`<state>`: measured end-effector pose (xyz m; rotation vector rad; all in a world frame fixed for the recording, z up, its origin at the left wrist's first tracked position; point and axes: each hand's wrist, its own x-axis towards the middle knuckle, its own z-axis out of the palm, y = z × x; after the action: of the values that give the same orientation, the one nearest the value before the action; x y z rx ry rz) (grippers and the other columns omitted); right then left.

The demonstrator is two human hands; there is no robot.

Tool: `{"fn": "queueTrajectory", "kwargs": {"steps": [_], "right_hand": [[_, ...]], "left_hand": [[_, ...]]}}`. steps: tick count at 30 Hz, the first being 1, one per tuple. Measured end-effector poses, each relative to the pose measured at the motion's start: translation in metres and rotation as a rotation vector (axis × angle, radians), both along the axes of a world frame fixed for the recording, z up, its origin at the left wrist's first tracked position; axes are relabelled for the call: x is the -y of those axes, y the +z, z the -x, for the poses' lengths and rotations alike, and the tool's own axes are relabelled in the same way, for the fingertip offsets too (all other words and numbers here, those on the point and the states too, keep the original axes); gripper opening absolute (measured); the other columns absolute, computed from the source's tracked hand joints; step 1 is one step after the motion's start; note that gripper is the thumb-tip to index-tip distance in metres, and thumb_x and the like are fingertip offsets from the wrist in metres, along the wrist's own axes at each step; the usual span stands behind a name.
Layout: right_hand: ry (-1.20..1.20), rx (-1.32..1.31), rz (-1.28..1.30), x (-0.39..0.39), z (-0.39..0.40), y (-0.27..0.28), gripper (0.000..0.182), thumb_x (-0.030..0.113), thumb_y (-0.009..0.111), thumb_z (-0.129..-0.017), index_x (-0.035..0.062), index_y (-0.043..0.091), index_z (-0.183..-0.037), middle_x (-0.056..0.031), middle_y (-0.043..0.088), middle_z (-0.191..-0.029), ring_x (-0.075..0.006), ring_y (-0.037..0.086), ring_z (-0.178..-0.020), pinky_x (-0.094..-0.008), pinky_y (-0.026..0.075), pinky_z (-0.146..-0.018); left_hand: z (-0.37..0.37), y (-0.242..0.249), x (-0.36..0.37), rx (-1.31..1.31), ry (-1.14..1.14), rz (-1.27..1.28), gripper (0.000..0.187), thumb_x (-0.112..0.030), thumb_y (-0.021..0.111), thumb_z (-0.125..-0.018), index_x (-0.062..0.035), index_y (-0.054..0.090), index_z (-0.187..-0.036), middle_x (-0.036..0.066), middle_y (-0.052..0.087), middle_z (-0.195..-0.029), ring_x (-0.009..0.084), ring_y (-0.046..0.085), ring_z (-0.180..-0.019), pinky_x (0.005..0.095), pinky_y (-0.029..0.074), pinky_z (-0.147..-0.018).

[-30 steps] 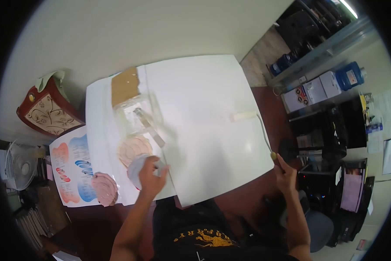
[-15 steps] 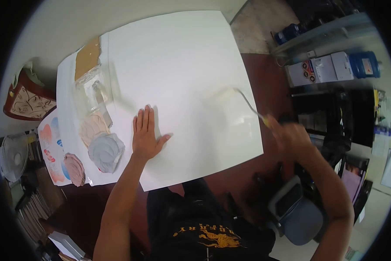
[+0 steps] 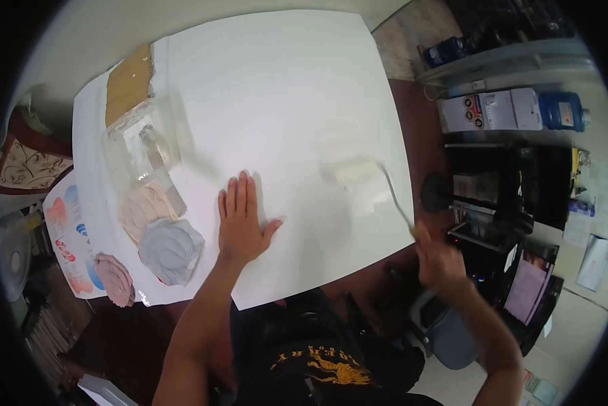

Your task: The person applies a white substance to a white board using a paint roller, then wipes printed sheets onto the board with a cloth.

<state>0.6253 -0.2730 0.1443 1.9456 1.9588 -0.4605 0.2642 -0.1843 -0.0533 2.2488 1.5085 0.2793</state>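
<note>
My left hand (image 3: 243, 224) lies flat on a large white board (image 3: 270, 88), its fingers stretched out and the thumb apart. In my right hand (image 3: 438, 260), beyond the board's right edge, is the handle of a paint roller (image 3: 359, 172). The roller's pale sleeve rests on the right part of the board, its bent wire frame reaching back to my fist. Around the sleeve the surface looks wet and shiny. Left of my left hand sit a grey-blue swirled piece (image 3: 171, 250) and a peach one (image 3: 145, 210).
A clear plastic tray (image 3: 138, 149) and a piece of brown cardboard (image 3: 128, 86) lie along the board's left side. A pink swirled piece (image 3: 114, 279) is at the lower left corner, by a printed sheet (image 3: 66, 230). A grey chair (image 3: 453, 338) stands at the lower right.
My right hand has come down and nearer to me with the roller, whose sleeve sits lower on the board. My left hand stays flat; the whole view has shifted slightly.
</note>
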Motion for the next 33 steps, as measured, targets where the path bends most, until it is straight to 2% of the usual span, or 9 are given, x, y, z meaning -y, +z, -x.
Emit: {"fn": "queueTrajectory", "kwargs": {"steps": [3, 11, 16, 18, 22, 24, 28, 29, 33], "right_hand": [[-0.201, 0.062, 0.24, 0.049, 0.018, 0.044, 0.057, 0.009, 0.062, -0.086, 0.0064, 0.051, -0.142, -0.0209, 0.068, -0.079, -0.0412, 0.068, -0.072, -0.0497, 0.055, -0.068], [-0.201, 0.027, -0.16, -0.034, 0.05, -0.009, 0.05, 0.013, 0.061, -0.088, 0.0048, 0.055, -0.138, -0.0282, 0.067, -0.084, -0.049, 0.065, -0.08, -0.0539, 0.053, -0.074], [-0.328, 0.05, -0.125, -0.075, 0.069, -0.022, 0.048, 0.015, 0.062, -0.091, 0.0063, 0.055, -0.137, -0.0289, 0.067, -0.089, -0.048, 0.065, -0.081, -0.0534, 0.053, -0.076], [-0.117, 0.119, -0.215, 0.001, 0.039, -0.03, 0.051, 0.016, 0.062, -0.091, 0.0087, 0.051, -0.14, -0.0224, 0.067, -0.078, -0.0438, 0.066, -0.073, -0.0545, 0.053, -0.069], [-0.313, -0.009, -0.008, 0.117, 0.057, 0.016, 0.059, 0.016, 0.064, -0.089, 0.0155, 0.048, -0.146, -0.0201, 0.068, -0.077, -0.041, 0.067, -0.069, -0.0531, 0.054, -0.065], [-0.344, 0.014, 0.031, 0.118, 0.064, 0.024, 0.056, 0.014, 0.065, -0.088, 0.0137, 0.052, -0.142, -0.0201, 0.068, -0.076, -0.0412, 0.067, -0.069, -0.0528, 0.054, -0.065], [-0.124, 0.004, -0.131, 0.043, 0.032, -0.001, 0.052, 0.013, 0.063, -0.088, 0.0118, 0.054, -0.14, -0.0208, 0.068, -0.077, -0.0416, 0.067, -0.07, -0.053, 0.054, -0.064], [-0.127, 0.005, -0.09, 0.003, 0.027, -0.004, 0.051, 0.012, 0.062, -0.087, 0.0106, 0.057, -0.138, -0.0214, 0.071, -0.097, -0.0417, 0.069, -0.081, -0.0493, 0.056, -0.071], [-0.013, 0.129, -0.085, -0.172, 0.04, -0.016, 0.049, 0.02, 0.058, -0.093, 0.0121, 0.053, -0.14, -0.0274, 0.067, -0.081, -0.0479, 0.066, -0.074, -0.0575, 0.054, -0.072]], "left_hand": [[0.0, 0.0, -0.004, 0.026, 0.002, 0.034, 0.097, -0.053, 0.06, -0.091, 0.0064, 0.017, -0.155, 0.023, 0.016, -0.163, 0.0421, 0.015, -0.15, 0.0578, 0.013, -0.119], [0.005, 0.004, -0.005, 0.03, -0.029, 0.065, 0.099, -0.056, 0.058, -0.091, 0.0061, 0.016, -0.155, 0.023, 0.013, -0.164, 0.0424, 0.013, -0.15, 0.0578, 0.01, -0.12], [0.005, 0.003, -0.003, 0.02, -0.035, 0.065, 0.097, -0.055, 0.057, -0.092, 0.0063, 0.016, -0.155, 0.024, 0.012, -0.164, 0.0426, 0.012, -0.15, 0.0581, 0.01, -0.12], [0.004, 0.004, -0.005, 0.024, -0.036, 0.068, 0.097, -0.054, 0.058, -0.091, 0.0067, 0.016, -0.155, 0.024, 0.012, -0.163, 0.0431, 0.012, -0.15, 0.0582, 0.009, -0.12], [0.007, 0.005, -0.004, 0.02, -0.055, 0.081, 0.098, -0.054, 0.058, -0.091, 0.008, 0.016, -0.154, 0.026, 0.011, -0.163, 0.0443, 0.011, -0.15, 0.0583, 0.009, -0.12], [0.007, 0.007, -0.003, 0.012, -0.064, 0.085, 0.098, -0.055, 0.057, -0.091, 0.0087, 0.017, -0.154, 0.027, 0.011, -0.163, 0.0446, 0.01, -0.15, 0.0583, 0.008, -0.12], [0.007, 0.009, -0.006, -0.002, -0.062, 0.1, 0.098, -0.056, 0.056, -0.091, 0.0095, 0.017, -0.153, 0.027, 0.011, -0.163, 0.0448, 0.01, -0.15, 0.0584, 0.008, -0.12], [0.007, 0.008, -0.006, 0.002, -0.061, 0.107, 0.098, -0.056, 0.056, -0.091, 0.0096, 0.017, -0.153, 0.027, 0.011, -0.163, 0.0448, 0.01, -0.15, 0.0584, 0.008, -0.12], [0.007, 0.007, -0.008, 0.003, -0.062, 0.113, 0.098, -0.057, 0.055, -0.092, 0.0106, 0.018, -0.153, 0.027, 0.013, -0.162, 0.0458, 0.012, -0.149, 0.0602, 0.011, -0.119]]}}
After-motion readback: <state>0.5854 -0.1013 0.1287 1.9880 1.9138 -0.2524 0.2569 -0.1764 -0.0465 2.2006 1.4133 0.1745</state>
